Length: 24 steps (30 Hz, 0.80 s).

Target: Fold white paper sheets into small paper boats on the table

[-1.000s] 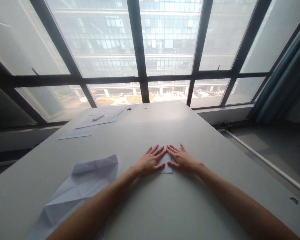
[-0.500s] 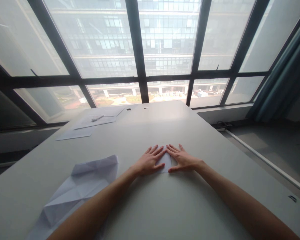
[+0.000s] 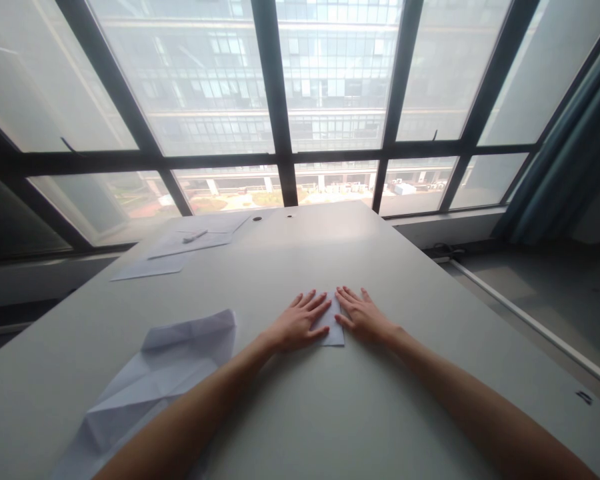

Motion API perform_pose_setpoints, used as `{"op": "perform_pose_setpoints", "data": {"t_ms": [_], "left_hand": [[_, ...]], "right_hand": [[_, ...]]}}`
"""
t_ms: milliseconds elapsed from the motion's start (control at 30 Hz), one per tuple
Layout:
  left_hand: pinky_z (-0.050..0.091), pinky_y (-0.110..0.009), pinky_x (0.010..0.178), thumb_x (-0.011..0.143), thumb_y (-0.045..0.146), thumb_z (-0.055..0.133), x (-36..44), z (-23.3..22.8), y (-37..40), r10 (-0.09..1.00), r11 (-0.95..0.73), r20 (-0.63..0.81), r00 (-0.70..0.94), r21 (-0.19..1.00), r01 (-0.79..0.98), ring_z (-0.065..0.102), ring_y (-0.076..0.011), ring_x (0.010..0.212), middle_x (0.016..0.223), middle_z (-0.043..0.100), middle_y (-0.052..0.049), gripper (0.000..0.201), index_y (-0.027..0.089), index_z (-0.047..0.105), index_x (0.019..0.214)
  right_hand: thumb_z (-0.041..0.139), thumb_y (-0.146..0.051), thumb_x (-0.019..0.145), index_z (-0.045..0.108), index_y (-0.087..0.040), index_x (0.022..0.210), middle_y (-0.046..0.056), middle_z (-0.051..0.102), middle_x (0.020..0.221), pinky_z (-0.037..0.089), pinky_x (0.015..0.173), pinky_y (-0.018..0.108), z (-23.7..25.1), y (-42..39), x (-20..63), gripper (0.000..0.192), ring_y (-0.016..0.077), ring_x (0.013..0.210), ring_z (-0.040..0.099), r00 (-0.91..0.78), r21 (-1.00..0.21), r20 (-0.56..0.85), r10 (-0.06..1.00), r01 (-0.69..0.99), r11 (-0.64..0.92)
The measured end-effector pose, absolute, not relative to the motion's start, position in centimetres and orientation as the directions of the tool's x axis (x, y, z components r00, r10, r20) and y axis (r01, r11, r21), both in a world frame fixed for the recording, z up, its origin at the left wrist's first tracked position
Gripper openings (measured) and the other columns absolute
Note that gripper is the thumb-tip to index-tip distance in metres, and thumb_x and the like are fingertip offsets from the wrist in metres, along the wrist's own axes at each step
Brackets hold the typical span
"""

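A small piece of white paper [image 3: 334, 333] lies flat on the white table [image 3: 360, 413], partly hidden under my hands. My left hand [image 3: 300, 323] rests on its left side with fingers spread and thumb stretched out. On the right edge of the paper lies my right hand [image 3: 363, 317], palm down, its fingers stretched out and its thumb at the edge. To the left, beside my left forearm, is a large creased sheet of white paper [image 3: 180, 360], which the forearm partly covers.
Several flat sheets of paper [image 3: 155, 265] lie at the table's far left, with a pen-like white object [image 3: 195, 236] on top. A round cable hole [image 3: 257, 219] is near the far edge. Windows stand behind; a curtain [image 3: 560, 147] hangs at the right.
My right hand has shifted: its thumb has moved up along the paper's right edge, uncovering the lower right corner. My left hand has stayed in place.
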<state>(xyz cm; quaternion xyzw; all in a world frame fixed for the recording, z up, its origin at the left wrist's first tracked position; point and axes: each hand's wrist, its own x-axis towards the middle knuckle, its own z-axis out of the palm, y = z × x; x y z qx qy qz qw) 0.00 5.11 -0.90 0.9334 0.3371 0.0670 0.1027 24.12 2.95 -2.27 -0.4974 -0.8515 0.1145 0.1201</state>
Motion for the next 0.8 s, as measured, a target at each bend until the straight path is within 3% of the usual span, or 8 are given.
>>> {"op": "perform_pose_setpoints", "data": {"t_ms": [433,633,800], "left_hand": [[0.011,-0.050,0.120,0.097,0.064,0.035,0.2,-0.7,5.1,0.650,-0.750,0.021,0.760,0.177,0.637,0.011,-0.0312,0.151,0.163,0.017,-0.004,0.073,0.029,0.017,0.158],[0.010,-0.048,0.121,0.097,0.067,0.032,0.2,-0.5,5.0,0.655,-0.748,-0.011,0.756,0.128,0.651,0.010,-0.0297,0.151,0.163,0.014,-0.003,0.075,0.029,0.013,0.159],[0.010,-0.048,0.121,0.097,0.067,0.031,0.2,-0.5,5.0,0.657,-0.747,-0.018,0.754,0.121,0.654,0.010,-0.0292,0.151,0.163,0.015,-0.003,0.074,0.030,0.012,0.159]], "right_hand": [[0.036,-0.052,0.099,0.021,-0.019,0.157,0.011,0.021,0.161,0.004,0.118,0.060,-1.5,2.6,24.3,0.068,0.0288,0.150,0.016,-0.525,-0.333,0.082,0.847,0.787,0.520],[0.042,-0.072,0.090,0.010,-0.019,0.158,0.011,0.015,0.162,-0.001,0.119,0.057,-0.6,2.5,24.9,0.092,0.0316,0.150,0.013,-0.628,-0.343,0.036,0.777,0.723,0.600],[0.044,-0.077,0.085,0.008,-0.021,0.158,0.011,0.013,0.163,-0.003,0.119,0.056,-0.5,2.5,25.1,0.099,0.0322,0.150,0.013,-0.636,-0.353,0.028,0.771,0.715,0.603]]}}
